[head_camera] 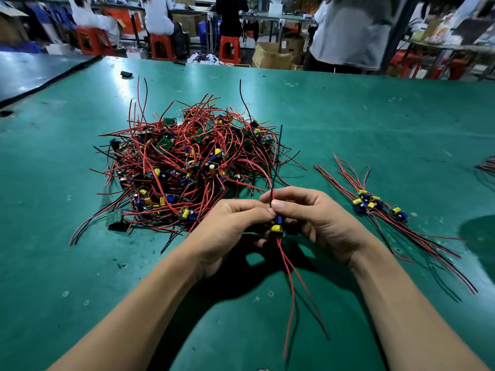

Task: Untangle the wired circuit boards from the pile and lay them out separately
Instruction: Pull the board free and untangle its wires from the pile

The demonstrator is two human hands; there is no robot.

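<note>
Circuit board (277,224) — small, carrying a glossy yellow cylindrical capacitor and a blue part — sits between my two hands above the scuffed green tabletop (375,124), nearer its near edge than its far one. My left hand (230,228) pinches the board from the side with curled fingers. My right hand (316,218) pinches its thin red and black leads (272,183) between thumb and forefinger just above it. The piece runs far-to-near: the leads arc toward the far edge, and two limp red wires (292,290) trail toward the near edge. The pile (187,162) — a springy snarl of wire studded with green boards — lies toward the far left corner. Toward the right edge a laid-out bunch (375,204) lies slantwise, its wires fanning toward the near right corner.
</note>
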